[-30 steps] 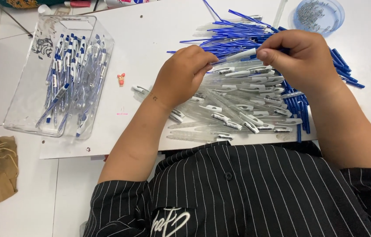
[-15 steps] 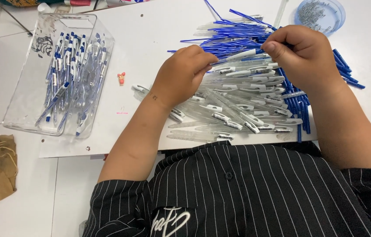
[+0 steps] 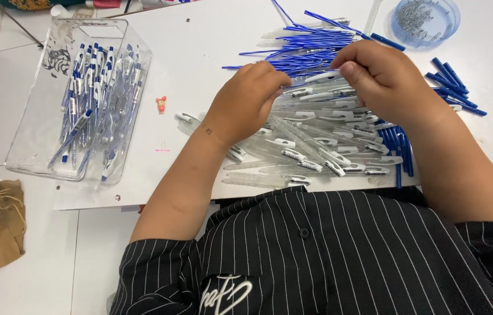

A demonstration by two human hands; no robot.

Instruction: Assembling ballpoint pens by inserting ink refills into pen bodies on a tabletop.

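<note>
Nearest lies a heap of clear barrels (image 3: 316, 146) on the white tabletop (image 3: 199, 52). Above it the left hand (image 3: 246, 102) and the right hand (image 3: 383, 79) meet, each grip closed on one clear pen (image 3: 322, 77) between the fingertips. Left stands a clear bin (image 3: 42, 134) with finished pens. Farther lie blue refills (image 3: 310, 41) and a blue dish (image 3: 427, 20).
</note>
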